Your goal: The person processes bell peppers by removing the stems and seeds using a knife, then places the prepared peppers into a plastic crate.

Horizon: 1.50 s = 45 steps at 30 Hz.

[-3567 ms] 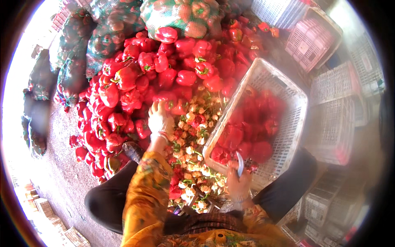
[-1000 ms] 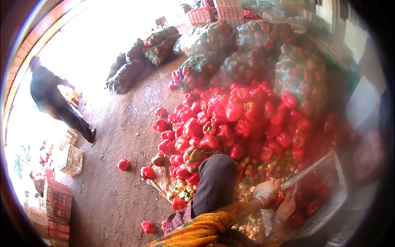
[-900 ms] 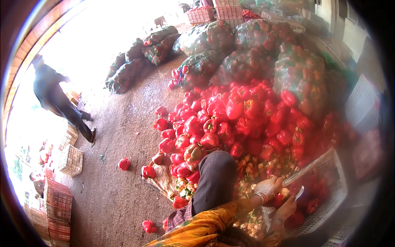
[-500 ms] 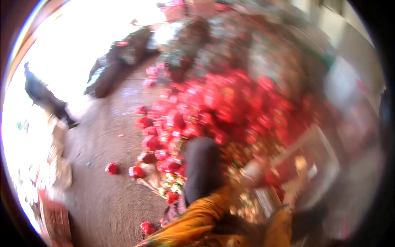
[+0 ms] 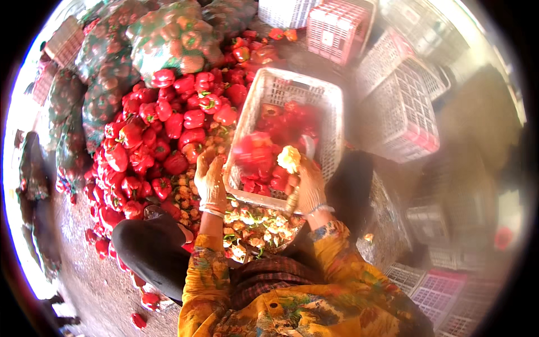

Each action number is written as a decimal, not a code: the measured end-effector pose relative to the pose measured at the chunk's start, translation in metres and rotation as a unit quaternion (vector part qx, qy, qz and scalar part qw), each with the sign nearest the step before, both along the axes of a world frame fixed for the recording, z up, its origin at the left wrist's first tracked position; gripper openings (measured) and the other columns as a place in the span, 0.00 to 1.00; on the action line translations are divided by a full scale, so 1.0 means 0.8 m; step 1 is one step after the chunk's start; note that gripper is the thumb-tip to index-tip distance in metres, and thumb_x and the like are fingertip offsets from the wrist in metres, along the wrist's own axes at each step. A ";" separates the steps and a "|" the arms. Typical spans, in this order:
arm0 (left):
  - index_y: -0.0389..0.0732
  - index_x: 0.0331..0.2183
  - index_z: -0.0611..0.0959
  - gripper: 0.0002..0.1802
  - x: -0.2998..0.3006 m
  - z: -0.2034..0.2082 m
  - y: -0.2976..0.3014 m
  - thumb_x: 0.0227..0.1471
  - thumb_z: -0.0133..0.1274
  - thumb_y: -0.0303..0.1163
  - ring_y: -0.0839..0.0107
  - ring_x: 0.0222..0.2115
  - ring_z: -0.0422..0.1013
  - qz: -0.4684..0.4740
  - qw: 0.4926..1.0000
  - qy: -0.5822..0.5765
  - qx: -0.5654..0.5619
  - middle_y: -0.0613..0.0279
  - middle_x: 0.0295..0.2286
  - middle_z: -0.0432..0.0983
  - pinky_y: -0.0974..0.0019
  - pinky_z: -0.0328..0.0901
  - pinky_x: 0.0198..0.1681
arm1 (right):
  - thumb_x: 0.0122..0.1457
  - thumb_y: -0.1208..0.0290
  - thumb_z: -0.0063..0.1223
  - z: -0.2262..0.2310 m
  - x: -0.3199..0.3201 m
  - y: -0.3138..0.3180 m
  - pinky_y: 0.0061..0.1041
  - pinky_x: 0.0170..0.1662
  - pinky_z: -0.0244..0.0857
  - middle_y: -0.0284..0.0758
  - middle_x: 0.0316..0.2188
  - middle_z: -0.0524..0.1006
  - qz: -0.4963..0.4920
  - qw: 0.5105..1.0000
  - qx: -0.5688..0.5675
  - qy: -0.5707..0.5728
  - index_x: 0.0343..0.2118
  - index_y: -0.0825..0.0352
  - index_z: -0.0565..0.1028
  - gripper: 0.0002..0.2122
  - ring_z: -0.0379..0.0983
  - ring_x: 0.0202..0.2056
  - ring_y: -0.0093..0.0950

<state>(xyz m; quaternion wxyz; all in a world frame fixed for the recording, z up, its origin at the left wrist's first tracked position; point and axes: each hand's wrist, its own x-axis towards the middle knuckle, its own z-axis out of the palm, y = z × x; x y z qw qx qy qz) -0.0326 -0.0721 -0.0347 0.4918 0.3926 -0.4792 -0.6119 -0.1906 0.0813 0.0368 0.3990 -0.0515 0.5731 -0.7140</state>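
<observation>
Sorting peppers on the floor: my left hand [image 5: 210, 182], gloved and with fingers spread, releases a blurred red pepper [image 5: 252, 149] over the near corner of the white crate [image 5: 331, 101]. My right hand [image 5: 307, 185] is closed around a knife handle [image 5: 293, 199], the pale cut core [image 5: 289, 159] sitting just above my fingers. I judge this to be the drop-off stage, one trimmed pepper going in with the others. The next move calls for shedding the core onto the scrap heap [image 5: 255, 224] between my knees and reaching left to the pepper pile [image 5: 163, 135]. The crate's long axis runs away from me, tilted slightly right; the pepper is too smeared to tell which way its stem end points.
</observation>
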 end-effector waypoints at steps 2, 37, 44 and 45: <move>0.39 0.39 0.81 0.09 0.009 -0.015 0.000 0.55 0.54 0.28 0.79 0.29 0.68 0.092 0.982 0.052 0.156 0.68 0.30 0.75 0.74 0.64 0.32 | 0.65 0.57 0.51 0.001 -0.001 0.010 0.20 0.15 0.56 0.26 0.15 0.70 0.066 0.988 0.110 0.085 0.36 0.64 0.78 0.14 0.60 0.11 0.16; 0.36 0.51 0.73 0.34 0.196 -0.163 -0.188 0.41 0.64 0.33 0.63 0.41 0.74 0.025 0.970 -0.134 0.202 0.56 0.44 0.75 0.62 0.71 0.45 | 0.59 0.79 0.55 -0.126 0.082 -0.055 0.31 0.43 0.75 0.45 0.35 0.81 0.121 0.915 0.088 0.376 0.39 0.73 0.78 0.07 0.81 0.37 0.35; 0.36 0.49 0.76 0.23 0.125 -0.086 -0.072 0.50 0.58 0.31 0.58 0.47 0.74 0.037 0.893 0.377 0.244 0.55 0.44 0.77 0.52 0.69 0.54 | 0.62 0.68 0.55 -0.083 0.075 -0.085 0.21 0.33 0.71 0.34 0.30 0.81 0.188 0.945 0.138 0.230 0.41 0.70 0.79 0.10 0.77 0.30 0.22; 0.36 0.49 0.76 0.24 0.116 -0.078 -0.058 0.49 0.60 0.30 0.57 0.46 0.74 0.059 0.888 0.398 0.221 0.55 0.44 0.77 0.52 0.69 0.55 | 0.63 0.66 0.55 -0.075 0.078 -0.091 0.19 0.29 0.69 0.31 0.27 0.80 0.208 0.949 0.149 0.185 0.42 0.69 0.79 0.11 0.76 0.26 0.19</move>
